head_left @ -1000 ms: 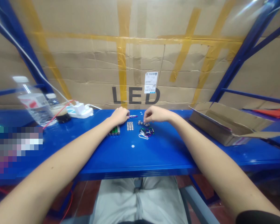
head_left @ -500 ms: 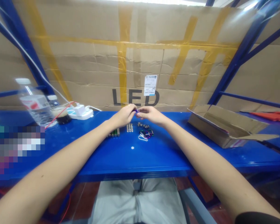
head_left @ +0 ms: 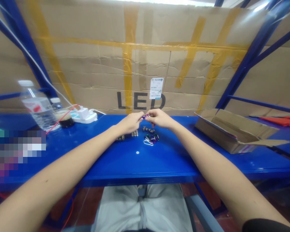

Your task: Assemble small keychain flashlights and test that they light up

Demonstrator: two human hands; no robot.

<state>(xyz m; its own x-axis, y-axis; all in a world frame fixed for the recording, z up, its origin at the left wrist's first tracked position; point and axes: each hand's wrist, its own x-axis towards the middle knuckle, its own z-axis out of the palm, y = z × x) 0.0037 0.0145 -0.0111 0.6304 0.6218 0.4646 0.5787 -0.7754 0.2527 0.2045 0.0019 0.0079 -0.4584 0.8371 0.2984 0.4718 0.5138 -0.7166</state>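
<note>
Above the far part of the blue table, my left hand and my right hand meet at a small purple carabiner. Fingers of both hands pinch it from either side, hiding part of it. Just below my right hand lies a pile of carabiners in purple, green and silver. Small shiny metal pieces stand in rows below my left hand, which partly covers them. Several more little metal parts lie to their right. Short cylinders show partly beside my left wrist.
An open cardboard box stands at the right. On the left are a water bottle, a smaller bottle with dark liquid and a white power strip. A large cardboard sheet rises behind the table. A white dot marks the tabletop.
Both hands have shifted slightly right, and more of the purple carabiner shows between them. My left hand now covers more of the metal rows and cylinders.
</note>
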